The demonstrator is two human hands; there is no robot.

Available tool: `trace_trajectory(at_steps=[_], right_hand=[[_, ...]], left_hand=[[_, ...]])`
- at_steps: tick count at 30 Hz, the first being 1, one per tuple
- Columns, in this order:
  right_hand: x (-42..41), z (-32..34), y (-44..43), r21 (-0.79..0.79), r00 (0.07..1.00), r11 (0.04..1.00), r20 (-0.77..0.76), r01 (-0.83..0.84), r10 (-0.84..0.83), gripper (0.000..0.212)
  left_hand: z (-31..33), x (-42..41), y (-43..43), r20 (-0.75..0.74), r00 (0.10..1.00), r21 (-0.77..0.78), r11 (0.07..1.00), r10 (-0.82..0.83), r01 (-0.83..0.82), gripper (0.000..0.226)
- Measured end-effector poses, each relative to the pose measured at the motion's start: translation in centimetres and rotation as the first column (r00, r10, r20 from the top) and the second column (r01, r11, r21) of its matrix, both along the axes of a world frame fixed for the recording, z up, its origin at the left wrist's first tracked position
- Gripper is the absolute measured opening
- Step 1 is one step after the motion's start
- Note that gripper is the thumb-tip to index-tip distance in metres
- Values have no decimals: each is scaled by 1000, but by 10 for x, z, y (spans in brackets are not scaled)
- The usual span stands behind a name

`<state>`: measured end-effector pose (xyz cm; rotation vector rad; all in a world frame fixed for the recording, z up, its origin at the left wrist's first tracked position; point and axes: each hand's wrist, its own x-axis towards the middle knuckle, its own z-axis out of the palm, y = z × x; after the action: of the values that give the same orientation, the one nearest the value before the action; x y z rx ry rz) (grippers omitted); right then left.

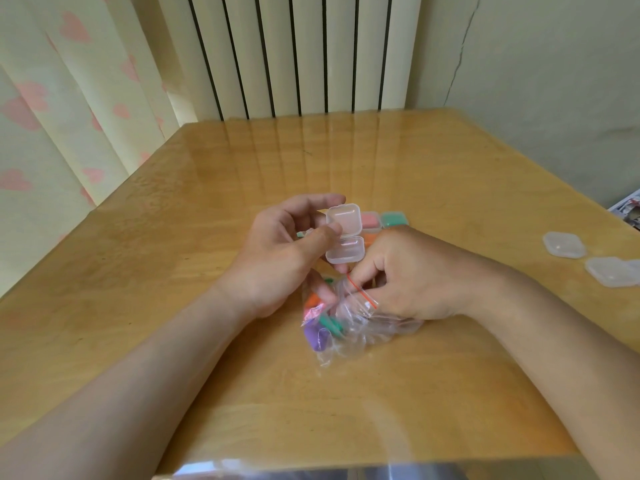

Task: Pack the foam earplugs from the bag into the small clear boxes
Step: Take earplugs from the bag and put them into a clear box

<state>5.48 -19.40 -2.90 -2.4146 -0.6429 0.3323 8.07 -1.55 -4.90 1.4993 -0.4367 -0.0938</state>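
1. The bag point(360, 327) lay crumpled on the table point(242, 168), with its red-striped mouth turned up and away from the person.
2. The earplugs point(317, 337), purple, green and orange, sat bunched in the bag's left end, not under its mouth.
3. The right hand point(408, 275) rested on the bag's right side, fingers curled and pinching at the mouth. Whether it already held an earplug could not be told.
4. The left hand point(277, 258), just above the bag's left end, pinched the box point(344, 233) between thumb and fingers. The lid was hinged up and the tray looked empty. Its lowest fingers seemed to touch the bag.
5. The box hung just beyond the mouth, so the right hand was the nearer one to reach in. It would likely have to work leftward inside the bag, then lift a short way to the tray.
6. Just beyond the bag lay filled boxes point(393, 219), pink and green inside. Well to the bag's right lay spare boxes point(563, 244), closed and seemingly empty.
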Motion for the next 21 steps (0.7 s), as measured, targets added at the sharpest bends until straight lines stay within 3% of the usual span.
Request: trace_trajectory(at_steps=[5,9,12,16,21], right_hand=[[-3,5,0,172,1000,985,-13,20,-18,13],[-3,5,-1,160,999,986,4,49,-50,18],[-4,6,-1,151,998,987,8,63,-65,33],[-3,5,-3,154,994,984,50,90,-99,25],[-1,4,-2,186,989,979,101,89,-109,37]], left_hand=[[5,3,3,16,991,-11,991,131,-131,23],[6,4,3,42,973,49,973,225,-227,22],[7,2,1,31,976,59,974,217,-218,21],[9,2,1,4,980,59,978,199,-199,21],[9,0,1,-38,989,33,989,145,-144,21]])
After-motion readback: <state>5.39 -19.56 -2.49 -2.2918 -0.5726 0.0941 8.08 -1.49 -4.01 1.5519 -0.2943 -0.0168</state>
